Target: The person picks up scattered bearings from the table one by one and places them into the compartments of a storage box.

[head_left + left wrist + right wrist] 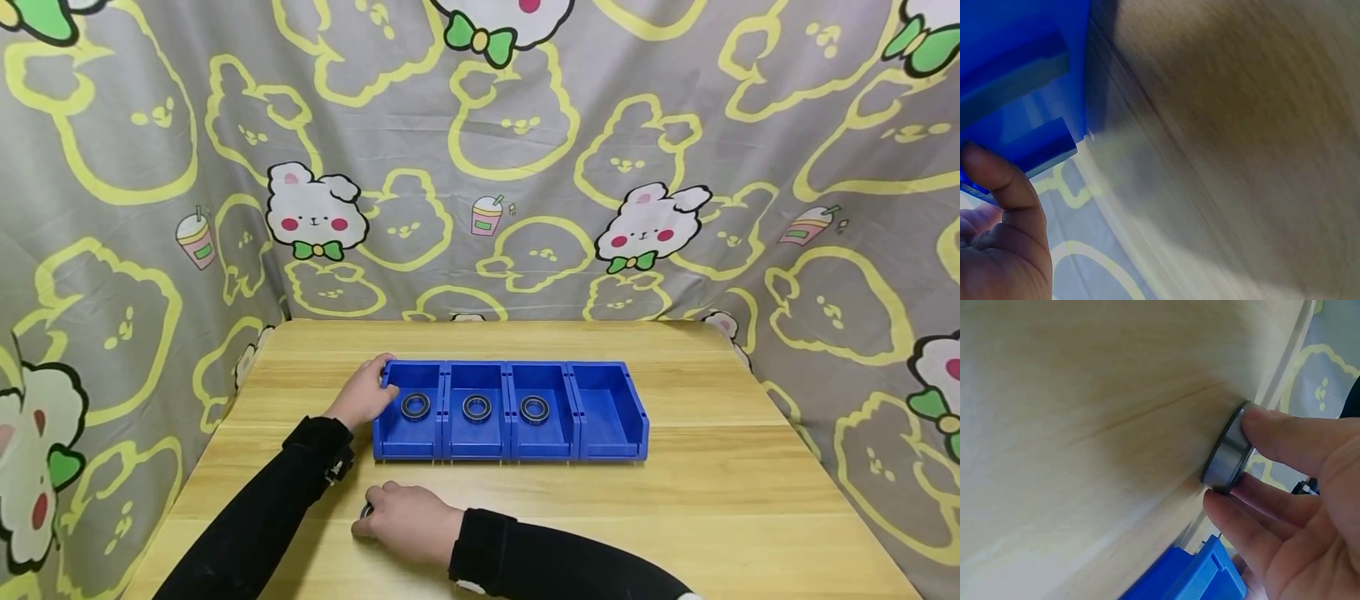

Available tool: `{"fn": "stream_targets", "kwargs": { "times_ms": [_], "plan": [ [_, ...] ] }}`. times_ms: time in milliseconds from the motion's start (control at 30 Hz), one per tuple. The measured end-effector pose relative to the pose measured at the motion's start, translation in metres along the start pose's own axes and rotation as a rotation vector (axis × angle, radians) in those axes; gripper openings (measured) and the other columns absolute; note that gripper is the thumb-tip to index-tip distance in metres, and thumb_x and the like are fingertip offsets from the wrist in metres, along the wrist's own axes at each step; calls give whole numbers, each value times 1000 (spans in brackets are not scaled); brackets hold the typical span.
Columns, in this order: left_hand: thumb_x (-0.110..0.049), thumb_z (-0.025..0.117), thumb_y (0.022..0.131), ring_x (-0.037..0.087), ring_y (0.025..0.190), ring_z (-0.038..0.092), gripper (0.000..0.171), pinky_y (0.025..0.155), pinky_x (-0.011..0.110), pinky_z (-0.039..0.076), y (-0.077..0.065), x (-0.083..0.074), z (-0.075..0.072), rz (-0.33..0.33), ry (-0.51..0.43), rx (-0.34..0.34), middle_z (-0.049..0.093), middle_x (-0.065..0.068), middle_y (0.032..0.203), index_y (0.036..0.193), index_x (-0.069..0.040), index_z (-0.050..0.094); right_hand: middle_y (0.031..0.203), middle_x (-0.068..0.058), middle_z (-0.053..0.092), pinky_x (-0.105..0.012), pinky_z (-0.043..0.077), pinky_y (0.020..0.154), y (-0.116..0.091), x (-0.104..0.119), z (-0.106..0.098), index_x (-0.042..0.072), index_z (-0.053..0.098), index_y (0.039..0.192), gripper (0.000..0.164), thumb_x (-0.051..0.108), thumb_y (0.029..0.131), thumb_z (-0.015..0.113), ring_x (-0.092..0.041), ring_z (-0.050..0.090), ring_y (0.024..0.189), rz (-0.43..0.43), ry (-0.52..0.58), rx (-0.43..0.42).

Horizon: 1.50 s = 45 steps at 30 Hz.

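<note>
A row of joined blue storage bins point(540, 452) stands on the wooden table. My left hand point(365, 393) grips the left wall of the leftmost bin near its back corner, thumb over the inner side; the left wrist view shows the thumb point(1007, 178) bent over the rim. In front of the row, my right hand point(416, 521) pinches a ball bearing point(1230, 453) between thumb and fingers, its steel outer ring on edge at the tabletop. One bearing lies in each of the left bin point(415, 407), the second point(477, 409) and the third point(534, 409).
The rightmost bin point(606, 408) shows a bare floor. Wooden tabletop point(720, 492) extends to both sides of the row and behind it. A grey curtain point(525, 275) with cartoon rabbits hangs around the back and sides.
</note>
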<state>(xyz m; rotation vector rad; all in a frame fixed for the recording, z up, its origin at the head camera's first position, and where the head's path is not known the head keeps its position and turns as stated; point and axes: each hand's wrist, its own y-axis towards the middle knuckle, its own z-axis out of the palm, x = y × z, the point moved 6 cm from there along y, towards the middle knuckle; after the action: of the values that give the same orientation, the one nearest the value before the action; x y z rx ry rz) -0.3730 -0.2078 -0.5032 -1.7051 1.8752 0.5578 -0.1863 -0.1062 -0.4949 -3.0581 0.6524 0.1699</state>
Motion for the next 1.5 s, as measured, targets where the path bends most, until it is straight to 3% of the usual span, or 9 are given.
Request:
{"fn": "stream_targets", "kwargs": {
  "times_ms": [633, 867, 1100, 1300, 1500],
  "plan": [
    [-17, 58, 98, 32, 114, 54, 62, 97, 47, 47, -3, 2, 0, -13, -19, -4, 43, 23, 145, 155, -10, 32, 103, 7, 62, -18, 48, 65, -16, -5, -1, 39, 71, 119, 26, 24, 99, 62, -7, 54, 82, -10, -49, 44],
    [-17, 58, 98, 31, 109, 54, 62, 90, 43, 47, -3, -2, -1, -8, -18, -5, 43, 23, 145, 155, -10, 32, 103, 5, 62, -16, 48, 63, -29, -12, -30, 35, 70, 121, 29, 20, 97, 67, -8, 55, 84, 16, -18, 5],
    [-16, 58, 97, 33, 113, 54, 61, 96, 48, 47, -2, -2, -4, 2, -28, -7, 43, 25, 144, 153, -8, 34, 110, 0, 62, -16, 48, 66, -48, -29, -65, 29, 68, 126, 42, 8, 90, 71, -11, 55, 88, 46, -15, -50],
    [-16, 58, 98, 33, 115, 54, 61, 101, 51, 46, -3, -3, -4, -9, -25, 4, 45, 24, 142, 153, -9, 34, 112, -3, 63, -17, 50, 64, -66, -52, -85, 26, 68, 127, 40, 6, 93, 69, -13, 58, 92, 116, 74, -78],
    [-17, 58, 99, 33, 116, 54, 61, 102, 51, 46, -2, -2, -1, -19, -21, 13, 43, 23, 144, 154, -9, 33, 130, -9, 61, -27, 56, 82, -84, -80, -89, 26, 62, 137, 44, 6, 98, 63, -21, 61, 113, 241, 148, -18]
  ]
}}
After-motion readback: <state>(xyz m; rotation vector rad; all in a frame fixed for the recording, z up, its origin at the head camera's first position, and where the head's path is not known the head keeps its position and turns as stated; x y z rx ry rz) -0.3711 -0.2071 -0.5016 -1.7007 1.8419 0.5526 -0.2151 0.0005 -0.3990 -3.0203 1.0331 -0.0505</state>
